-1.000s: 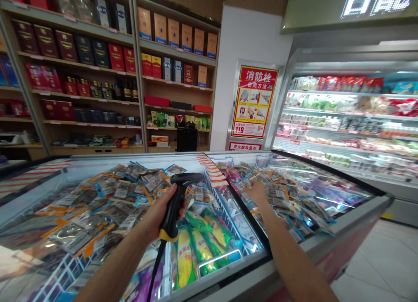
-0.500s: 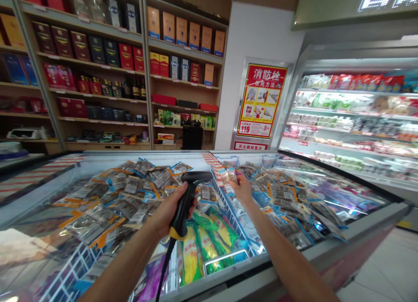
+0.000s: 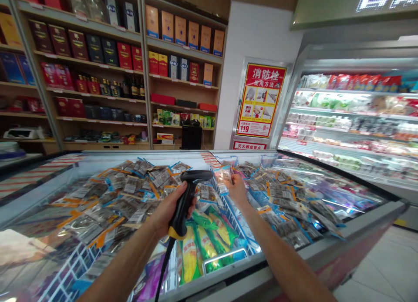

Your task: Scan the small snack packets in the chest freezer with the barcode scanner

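Note:
My left hand [image 3: 166, 213] is wrapped round the grip of a black barcode scanner [image 3: 187, 193] with a yellow band, its head level over the open chest freezer [image 3: 355, 226]. My right hand [image 3: 237, 189] pinches a small clear food packet [image 3: 224, 176] and holds it up just to the right of the scanner's head, above the white wire divider [image 3: 228, 210]. Below both hands lie several silver, blue and orange packets [image 3: 130, 189] and green-and-yellow corn packs [image 3: 200, 245].
Wooden shelves [image 3: 98, 67] with boxed bottles and cartons line the back wall. A red fire-hydrant poster [image 3: 259, 99] hangs on the white pillar. An open chiller [image 3: 352, 119] runs along the right. Tiled floor [image 3: 388, 263] shows at the right.
My right hand has lifted a packet out of the right compartment and brought it left and up toward the scanner head. The left hand has kept the scanner nearly still.

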Demonstrator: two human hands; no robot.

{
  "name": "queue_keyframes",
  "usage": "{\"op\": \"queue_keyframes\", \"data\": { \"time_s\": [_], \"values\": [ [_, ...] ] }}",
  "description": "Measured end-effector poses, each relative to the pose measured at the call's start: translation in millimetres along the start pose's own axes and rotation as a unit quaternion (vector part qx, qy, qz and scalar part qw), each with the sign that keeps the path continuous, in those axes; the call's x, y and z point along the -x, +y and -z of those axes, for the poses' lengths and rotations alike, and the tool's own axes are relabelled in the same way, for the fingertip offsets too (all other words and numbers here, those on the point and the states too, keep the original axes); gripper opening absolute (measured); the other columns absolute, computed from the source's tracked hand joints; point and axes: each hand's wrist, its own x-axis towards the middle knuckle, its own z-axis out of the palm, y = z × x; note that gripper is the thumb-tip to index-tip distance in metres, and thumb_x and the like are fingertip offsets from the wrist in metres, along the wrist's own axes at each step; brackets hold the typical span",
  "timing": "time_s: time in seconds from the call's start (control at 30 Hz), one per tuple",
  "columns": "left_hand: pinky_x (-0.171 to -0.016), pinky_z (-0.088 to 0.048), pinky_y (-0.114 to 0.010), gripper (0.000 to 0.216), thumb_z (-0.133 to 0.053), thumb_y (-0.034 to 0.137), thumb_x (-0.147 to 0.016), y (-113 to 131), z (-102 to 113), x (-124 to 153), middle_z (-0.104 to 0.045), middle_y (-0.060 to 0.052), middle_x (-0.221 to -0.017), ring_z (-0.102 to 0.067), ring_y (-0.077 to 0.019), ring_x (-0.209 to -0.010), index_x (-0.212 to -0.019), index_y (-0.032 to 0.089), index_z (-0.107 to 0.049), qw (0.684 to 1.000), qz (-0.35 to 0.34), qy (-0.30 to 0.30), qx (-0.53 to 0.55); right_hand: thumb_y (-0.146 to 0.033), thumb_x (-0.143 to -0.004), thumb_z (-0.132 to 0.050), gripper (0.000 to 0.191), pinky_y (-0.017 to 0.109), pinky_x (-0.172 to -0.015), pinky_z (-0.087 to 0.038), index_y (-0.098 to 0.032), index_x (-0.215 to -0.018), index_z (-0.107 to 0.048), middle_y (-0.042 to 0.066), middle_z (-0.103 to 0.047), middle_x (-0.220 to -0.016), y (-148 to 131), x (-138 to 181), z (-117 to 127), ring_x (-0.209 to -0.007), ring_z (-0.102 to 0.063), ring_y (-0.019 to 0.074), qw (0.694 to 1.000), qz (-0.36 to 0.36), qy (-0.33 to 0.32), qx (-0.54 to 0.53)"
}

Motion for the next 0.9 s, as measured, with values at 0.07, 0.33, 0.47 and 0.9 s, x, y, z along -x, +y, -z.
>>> {"op": "queue_keyframes", "data": {
  "time_s": [0.07, 0.33, 0.47, 0.9],
  "values": [
    [-0.038, -0.038, -0.017, 0.029, -0.045, 0.039, -0.078, -1, -1, 0, -0.055, -0.001, -0.056, -0.047, -0.0068, -0.040, -0.078, 0.012, -0.055, 1.000, -0.006, 0.002, -0.006, -0.031, -0.064, -0.054, 0.023, 0.026, -0.065, -0.041, -0.016, -0.080, -0.050, 0.003, -0.061, -0.076, 3, 0, -2, -0.070, -0.056, 0.0162, 1.000, 0.007, -0.005, -0.024],
    [-0.038, -0.038, -0.017, 0.030, -0.046, 0.041, -0.077, 3, 0, -1, -0.055, -0.001, -0.055, -0.048, -0.0070, -0.040, -0.077, 0.013, -0.054, 0.999, -0.015, 0.033, -0.010, -0.024, -0.068, -0.050, 0.035, 0.030, -0.070, -0.043, -0.015, -0.102, -0.047, 0.006, -0.063, -0.081, -5, 9, -22, -0.073, -0.058, 0.0183, 0.999, -0.015, -0.034, 0.005],
    [-0.038, -0.039, -0.018, 0.030, -0.046, 0.042, -0.077, 5, 2, 0, -0.055, -0.002, -0.055, -0.048, -0.0072, -0.040, -0.076, 0.013, -0.054, 0.999, -0.016, 0.038, -0.008, -0.017, -0.069, -0.048, 0.030, 0.032, -0.074, -0.043, -0.018, -0.099, -0.052, 0.004, -0.064, -0.086, -26, 25, -55, -0.082, -0.058, 0.0199, 0.995, 0.015, -0.097, 0.037],
    [-0.034, -0.038, -0.018, 0.031, -0.047, 0.042, -0.076, 7, 10, -4, -0.055, -0.002, -0.053, -0.047, -0.0084, -0.038, -0.081, 0.014, -0.057, 0.992, 0.014, 0.123, 0.018, -0.031, -0.080, -0.040, 0.031, 0.034, -0.077, -0.037, -0.011, -0.092, -0.059, 0.015, -0.062, -0.094, 3, -106, -32, -0.092, -0.055, 0.0246, 0.961, 0.029, -0.067, 0.267]
  ]
}}
